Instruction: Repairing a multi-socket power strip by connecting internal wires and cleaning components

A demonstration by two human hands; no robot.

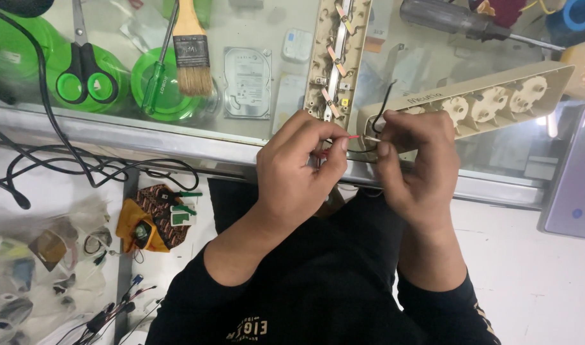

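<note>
Together, the left hand point(297, 167) and right hand point(415, 160) pinch a thin red wire point(352, 137) beside the beige power strip point(484, 102).

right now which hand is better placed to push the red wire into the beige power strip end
Left, probably. The left hand already pinches the red wire with its tip pointing toward the strip. The right hand sits against the end of the beige power strip, steadying it.

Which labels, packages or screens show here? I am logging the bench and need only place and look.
Hard drive: flat on the glass top, centre, silver with white label.
Phone: right edge, dark screen, lilac-grey body.
Paintbrush: across the green lid, dark ferrule with pale print.
Clear bags: lower left, holding small parts.
</note>
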